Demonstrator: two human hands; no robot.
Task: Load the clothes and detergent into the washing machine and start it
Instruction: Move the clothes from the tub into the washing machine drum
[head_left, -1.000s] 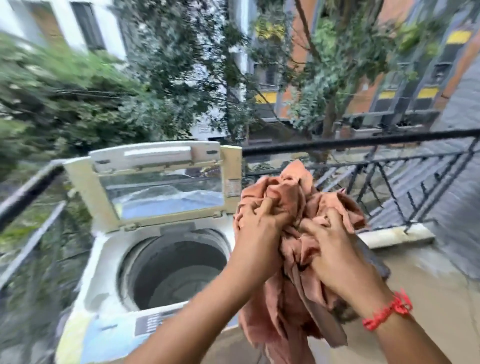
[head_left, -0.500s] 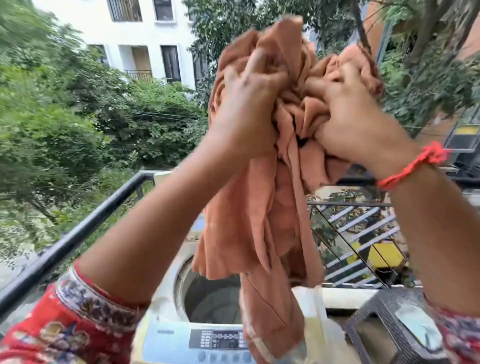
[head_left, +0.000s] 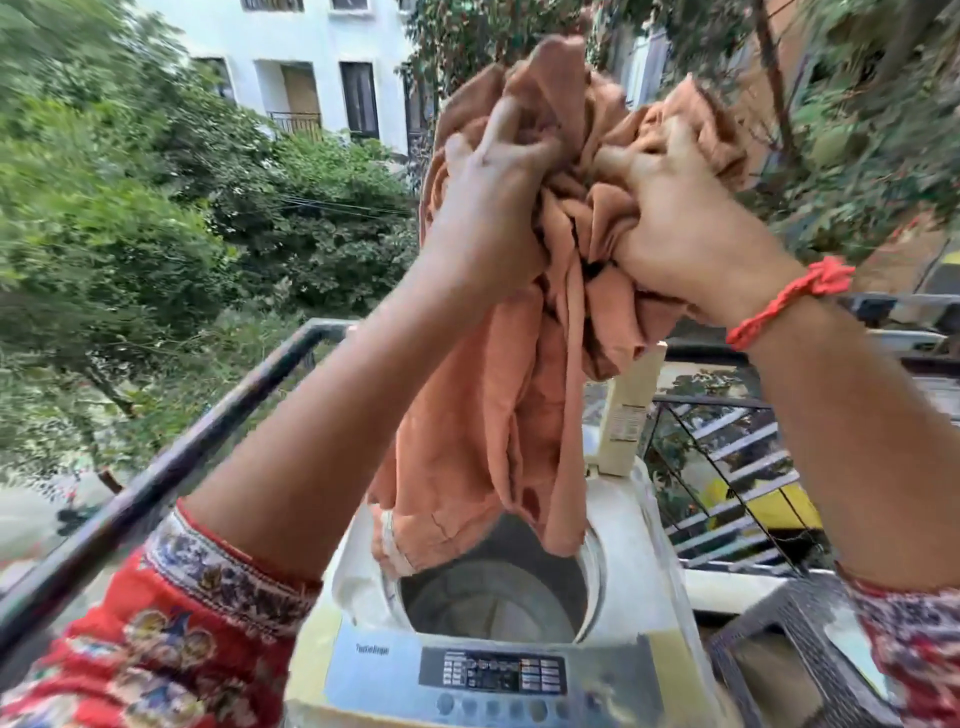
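Both hands are raised high over the washing machine (head_left: 618, 525), each clenched on a bunched orange cloth (head_left: 493, 426). The left hand (head_left: 493, 192) grips the wad on its left side with fingers dug into the folds; the right hand (head_left: 675, 218), with a red thread bracelet (head_left: 784, 306) on the wrist, squeezes it from the right. The loose lower part of the cloth hangs straight down, and its hem dangles at the mouth of the open drum (head_left: 498, 597), above the control panel (head_left: 493, 673). The machine's lid (head_left: 631, 410) stands upright at the back. A black railing (head_left: 171, 467) runs along the left, with green trees (head_left: 130, 208) beyond it
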